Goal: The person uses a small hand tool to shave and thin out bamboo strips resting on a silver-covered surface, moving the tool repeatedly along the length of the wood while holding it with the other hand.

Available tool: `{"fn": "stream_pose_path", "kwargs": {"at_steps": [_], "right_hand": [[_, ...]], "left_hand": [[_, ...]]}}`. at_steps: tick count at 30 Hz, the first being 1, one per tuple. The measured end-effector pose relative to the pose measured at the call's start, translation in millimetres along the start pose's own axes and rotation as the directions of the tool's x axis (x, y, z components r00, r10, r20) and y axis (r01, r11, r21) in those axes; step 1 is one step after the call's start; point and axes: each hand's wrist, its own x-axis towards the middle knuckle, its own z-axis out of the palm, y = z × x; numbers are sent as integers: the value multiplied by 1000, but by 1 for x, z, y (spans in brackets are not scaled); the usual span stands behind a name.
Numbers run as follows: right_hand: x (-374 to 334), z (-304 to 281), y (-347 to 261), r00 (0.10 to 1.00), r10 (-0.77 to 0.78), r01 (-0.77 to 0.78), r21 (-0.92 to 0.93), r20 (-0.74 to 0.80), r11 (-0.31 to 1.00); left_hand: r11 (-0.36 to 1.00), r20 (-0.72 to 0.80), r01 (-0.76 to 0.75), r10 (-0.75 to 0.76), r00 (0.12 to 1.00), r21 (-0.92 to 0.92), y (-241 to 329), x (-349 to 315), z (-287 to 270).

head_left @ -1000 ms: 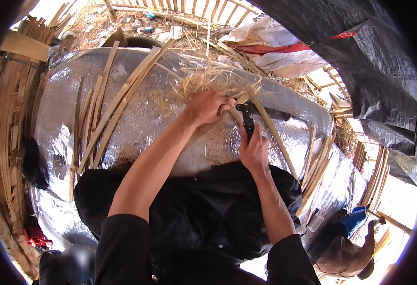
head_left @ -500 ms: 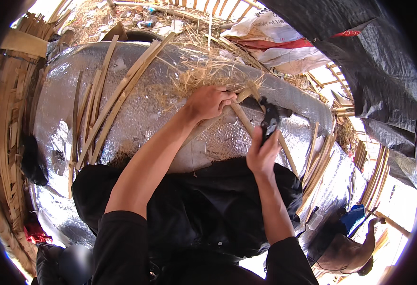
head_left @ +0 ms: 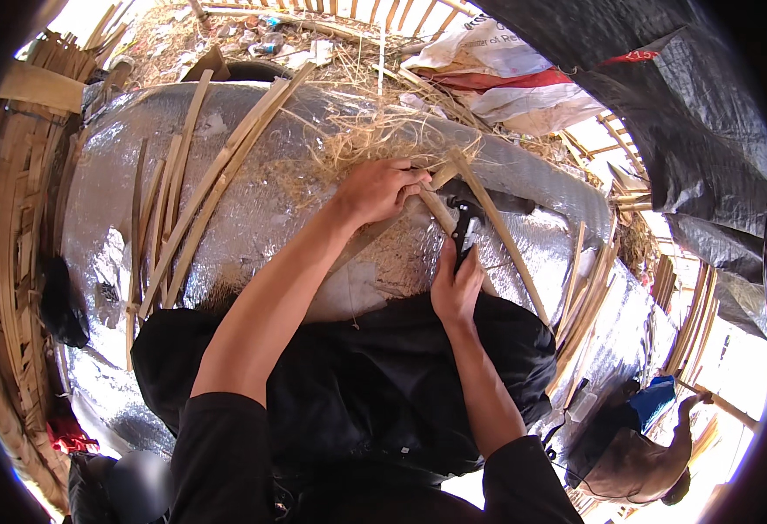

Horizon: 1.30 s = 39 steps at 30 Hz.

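Strip point(head_left: 438, 212) pinched in left hand point(head_left: 377, 190), right hand point(head_left: 458, 284) gripping black tool point(head_left: 464, 234); shavings point(head_left: 375, 140) near far edge of mat point(head_left: 244, 236).

Black tool point(head_left: 463, 234), tan strip point(head_left: 437, 210)

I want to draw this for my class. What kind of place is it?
Probably a makeshift bamboo workshop: long split-bamboo strips and pale, curly shavings lie on a silvery foil sheet, and a black plastic sheet hangs at the upper right, like a rough shelter's cover.

Silver foil sheet point(head_left: 108, 188), bamboo strips point(head_left: 226, 157), curly shavings point(head_left: 375, 140)
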Motion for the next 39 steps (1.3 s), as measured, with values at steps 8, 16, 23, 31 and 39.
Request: {"fn": "stream_pose_path", "kwargs": {"at_steps": [8,16,23,31,39], "right_hand": [[0,29,-56,714,535,-676,645,452,356],[1,10,-46,916,373,-399,467,151,789],[36,-40,-58,968,-215,218,10,-127,976],[49,-54,-67,991,-136,136,0,17,991],[51,-44,-43,954,-301,299,-151,9,942]], "left_hand": [[999,82,32,-31,996,-15,-4,-1,1],[999,27,28,-27,999,-42,1,-2,0],[994,23,13,-11,1000,-109,-7,-1,5],[996,-10,13,-14,1000,-85,-2,-3,2],[995,-47,-14,10,999,-94,-8,-11,7]]}}
